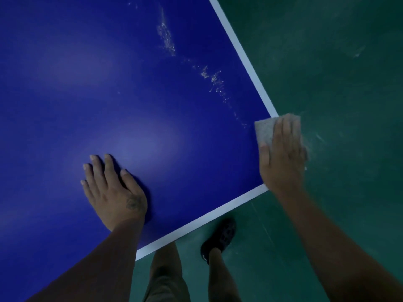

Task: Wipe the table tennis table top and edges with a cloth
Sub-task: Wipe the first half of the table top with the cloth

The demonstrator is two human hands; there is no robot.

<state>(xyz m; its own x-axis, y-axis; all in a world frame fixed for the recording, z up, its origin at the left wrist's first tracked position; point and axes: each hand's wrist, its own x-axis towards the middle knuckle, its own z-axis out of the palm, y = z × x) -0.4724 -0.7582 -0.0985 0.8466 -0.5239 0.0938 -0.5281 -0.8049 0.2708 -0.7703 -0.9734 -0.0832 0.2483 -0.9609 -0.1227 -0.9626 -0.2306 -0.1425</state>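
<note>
The blue table tennis table (109,94) fills the left and middle of the head view, with white edge lines along its right side and near side. Its near right corner lies under a grey cloth (265,130). My right hand (282,153) presses flat on that cloth with straight fingers, partly past the table's corner. My left hand (113,190) rests flat on the blue top near the front edge, fingers spread, holding nothing. A trail of white droplets or dust (211,79) runs along the top inside the right line.
A dark green floor (327,62) surrounds the table on the right and below. My legs and a black shoe (220,238) stand on the floor just beneath the table's near edge.
</note>
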